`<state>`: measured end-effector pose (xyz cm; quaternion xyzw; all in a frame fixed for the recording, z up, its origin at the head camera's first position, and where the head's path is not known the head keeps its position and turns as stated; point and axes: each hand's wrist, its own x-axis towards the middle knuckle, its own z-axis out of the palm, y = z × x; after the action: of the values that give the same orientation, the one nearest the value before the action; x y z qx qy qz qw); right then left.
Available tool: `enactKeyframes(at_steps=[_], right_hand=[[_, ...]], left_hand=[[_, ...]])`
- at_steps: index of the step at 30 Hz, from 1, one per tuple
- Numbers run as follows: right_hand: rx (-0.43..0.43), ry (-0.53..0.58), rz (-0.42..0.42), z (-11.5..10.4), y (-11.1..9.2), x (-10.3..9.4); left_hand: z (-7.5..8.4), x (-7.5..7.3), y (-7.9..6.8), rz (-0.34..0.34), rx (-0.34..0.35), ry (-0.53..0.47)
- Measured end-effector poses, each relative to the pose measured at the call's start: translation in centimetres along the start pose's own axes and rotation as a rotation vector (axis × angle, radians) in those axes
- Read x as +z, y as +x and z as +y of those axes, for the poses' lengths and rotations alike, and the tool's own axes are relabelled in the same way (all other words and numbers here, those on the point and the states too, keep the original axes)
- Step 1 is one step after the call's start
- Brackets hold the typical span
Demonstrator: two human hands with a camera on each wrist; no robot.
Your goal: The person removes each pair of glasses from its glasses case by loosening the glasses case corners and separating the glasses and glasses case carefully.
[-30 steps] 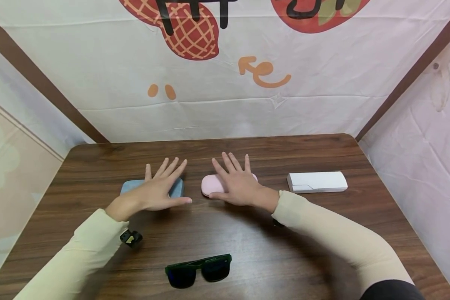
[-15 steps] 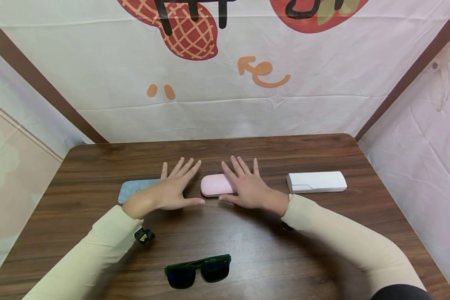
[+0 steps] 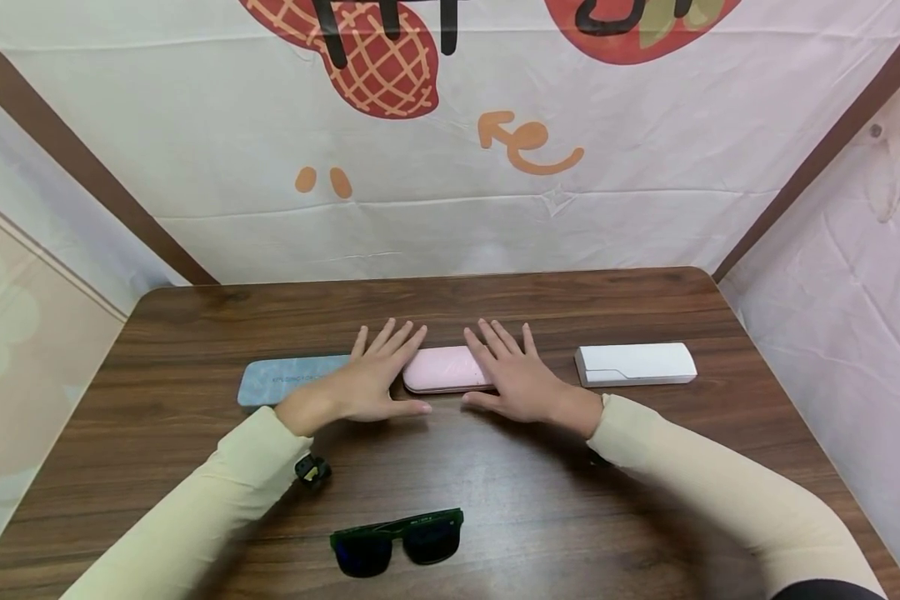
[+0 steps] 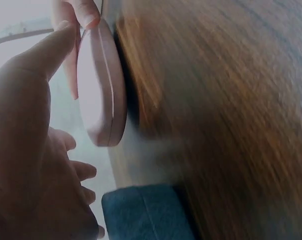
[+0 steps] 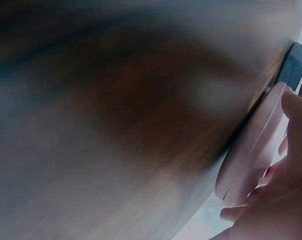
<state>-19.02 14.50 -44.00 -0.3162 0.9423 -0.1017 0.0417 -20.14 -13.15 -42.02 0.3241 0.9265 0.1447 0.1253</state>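
Currently, the left hand [image 3: 367, 385], splayed and clasping nothing, partly hides the blue oblong case [image 3: 279, 381] — the right hand [image 3: 523, 383], likewise ungripping, partly hides the pink pill-shaped case [image 3: 441, 369] — both cases on the brown wood-grain table [image 3: 532, 517].

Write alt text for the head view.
A person's left hand and right hand, fingers spread, partly hide a blue case and a pink case on a wooden table. A white case lies to the right; dark sunglasses lie nearer the viewer.
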Motion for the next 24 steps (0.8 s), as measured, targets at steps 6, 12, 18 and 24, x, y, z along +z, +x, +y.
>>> enactKeyframes(at_steps=[6, 12, 18, 24], right_hand=[[-0.036, 0.033, 0.014, 0.7, -0.5, -0.1], [-0.108, 0.066, 0.037, 1.2, -0.6, 0.1], [-0.120, 0.087, 0.041, 1.5, -0.5, 0.3], [-0.099, 0.098, 0.007, 1.7, -0.3, -0.3]], left_hand=[[0.3, 0.3, 0.5, 0.076, 0.059, -0.051], [0.3, 0.8, 1.0, 0.138, 0.087, -0.091], [0.5, 1.2, 1.5, 0.152, 0.106, -0.103], [0.6, 1.4, 1.8, 0.166, 0.090, -0.101]])
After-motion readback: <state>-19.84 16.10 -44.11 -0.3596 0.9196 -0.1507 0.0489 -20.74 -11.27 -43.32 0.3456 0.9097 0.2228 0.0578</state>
